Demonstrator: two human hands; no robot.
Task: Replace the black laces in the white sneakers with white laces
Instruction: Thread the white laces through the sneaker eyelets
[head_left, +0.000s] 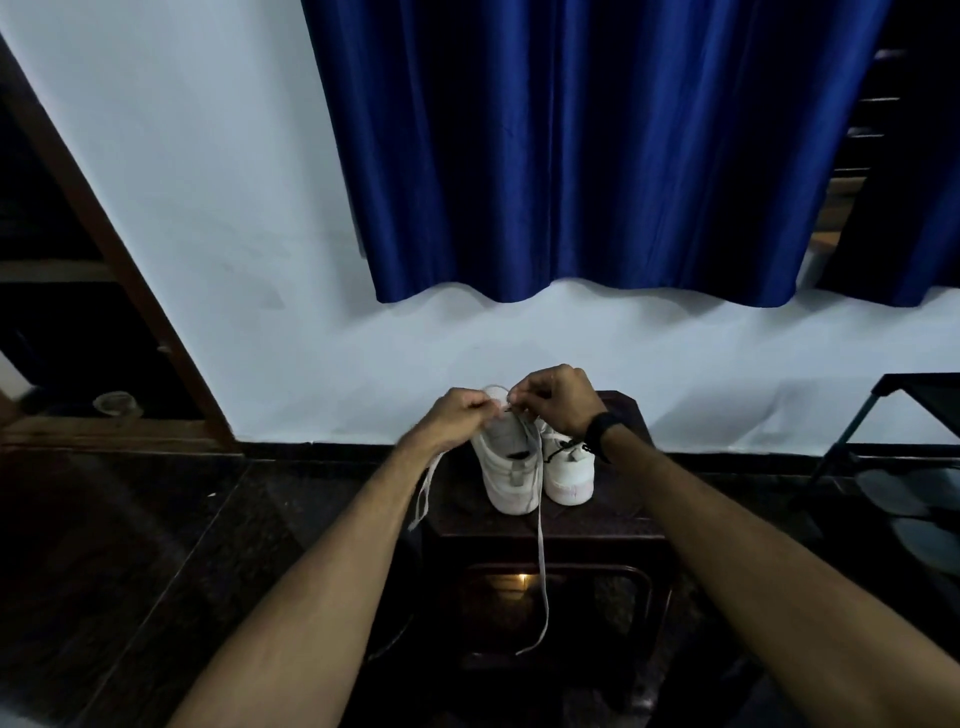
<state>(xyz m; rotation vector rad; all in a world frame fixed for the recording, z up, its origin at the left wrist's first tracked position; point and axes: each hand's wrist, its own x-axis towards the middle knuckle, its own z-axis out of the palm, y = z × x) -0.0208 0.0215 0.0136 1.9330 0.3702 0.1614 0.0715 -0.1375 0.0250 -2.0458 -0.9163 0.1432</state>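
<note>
While two white sneakers stand side by side on a dark stool (613, 530), both hands work at the top of the left sneaker (511, 467). The left hand (457, 415) is curled tight and pinches the white lace (542, 561) near the front of the shoe. The right hand (558, 400) is curled too, and its fingertips pinch the same lace just beside the left hand. One end of the lace hangs down from under the left hand, beside the left arm. The other end runs down over the heel of the left sneaker and dangles past the edge of the stool. The right sneaker (569, 475) touches the left one and has a black lace (563, 448) in it. A black wristband (602, 434) sits on the right wrist. Behind the stool is a white wall (218, 208) with a blue curtain (587, 145) hanging on it. The floor (156, 545) is dark.
</note>
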